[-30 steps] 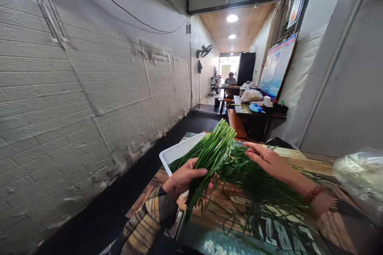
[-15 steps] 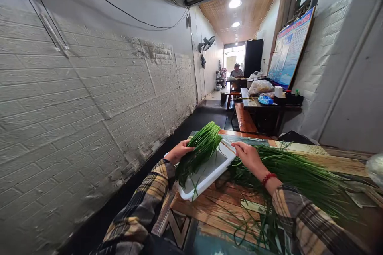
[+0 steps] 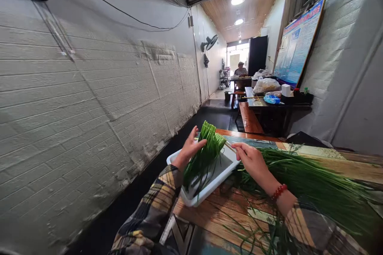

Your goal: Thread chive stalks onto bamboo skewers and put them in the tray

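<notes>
A bunch of green chives [image 3: 205, 159] leans in a white plastic tray [image 3: 206, 192], its pale cut ends pointing up and away. My left hand [image 3: 189, 150] is at the left side of the bunch, fingers raised and thumb spread, not wrapped round it. My right hand [image 3: 247, 158] is closed in a pinch over the tray's right rim, on what looks like a thin brownish stick [image 3: 229, 147] reaching toward the bunch. Its far tip is hidden by the chives. A large heap of long chives [image 3: 311, 179] lies on the table to the right, beside my right forearm.
Loose chive stalks [image 3: 254, 233] are scattered over the wood-patterned table [image 3: 206, 216] near me. Beyond it stand a bench [image 3: 250, 118] and another table with plastic bags [image 3: 266, 86]. A person [image 3: 241, 70] sits far back. A brick-patterned wall [image 3: 89, 119] runs along the left.
My left hand has loosened from the chives, its fingers lifting and spreading. The cut ends now splay into two clumps. My right hand keeps its pinch by the rim; the view has shifted slightly.
</notes>
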Motion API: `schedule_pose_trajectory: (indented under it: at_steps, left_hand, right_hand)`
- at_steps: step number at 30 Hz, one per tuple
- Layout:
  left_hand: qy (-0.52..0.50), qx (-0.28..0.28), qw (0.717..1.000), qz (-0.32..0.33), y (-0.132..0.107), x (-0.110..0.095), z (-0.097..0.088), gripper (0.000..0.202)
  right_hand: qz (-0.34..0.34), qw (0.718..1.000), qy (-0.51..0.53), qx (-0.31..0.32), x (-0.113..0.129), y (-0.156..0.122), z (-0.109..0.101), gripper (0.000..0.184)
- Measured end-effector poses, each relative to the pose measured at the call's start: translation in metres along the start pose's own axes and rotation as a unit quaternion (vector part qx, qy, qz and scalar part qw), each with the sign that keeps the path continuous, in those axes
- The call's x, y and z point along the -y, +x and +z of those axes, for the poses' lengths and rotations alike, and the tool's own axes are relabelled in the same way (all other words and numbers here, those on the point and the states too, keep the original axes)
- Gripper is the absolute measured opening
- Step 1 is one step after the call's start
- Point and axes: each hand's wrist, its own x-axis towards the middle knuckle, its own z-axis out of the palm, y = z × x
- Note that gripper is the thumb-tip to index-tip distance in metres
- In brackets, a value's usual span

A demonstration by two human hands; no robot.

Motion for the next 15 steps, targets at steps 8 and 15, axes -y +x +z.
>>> schedule_pose_trajectory:
  at_steps: [8,15]
  left_hand:
    - [0.206,-0.231,0.95,0.032,-0.021,-0.017,0.054,0.123]
    - [0.259,-0.239,0.936,0.022,-0.019,-0.012,0.034,0.1]
  right_hand:
    - [0.016,0.997,0.072,0.013,0.026,-0.027,0.007,0.044]
    - [0.044,0.987,0.155,-0.007,0.039,-0.03,0.01,0.045]
